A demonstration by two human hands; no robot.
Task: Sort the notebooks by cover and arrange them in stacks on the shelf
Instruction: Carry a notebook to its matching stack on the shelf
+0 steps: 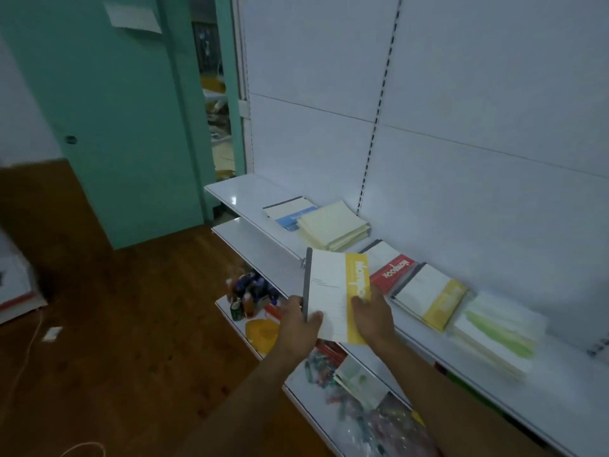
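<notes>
A white notebook with a yellow band [333, 291] is held in front of the top shelf [240, 192]. My left hand [298, 328] grips its lower left edge by the grey spine, and my right hand [374, 316] grips its lower right edge on the yellow band. On the shelf lie a blue-banded notebook [286, 212], a pale yellow stack [333, 225], a red-banded notebook [392, 268], a yellow-banded stack [431, 296] and a green-streaked stack [497, 334].
Lower shelves [244, 235] hold small bottles [250, 291], a yellow object [262, 331], loose colourful bits [316, 364] and a green-marked notebook [359, 384]. A teal door [115, 127] and wooden floor [131, 324] lie to the left. A spiral-bound edge [599, 347] shows at far right.
</notes>
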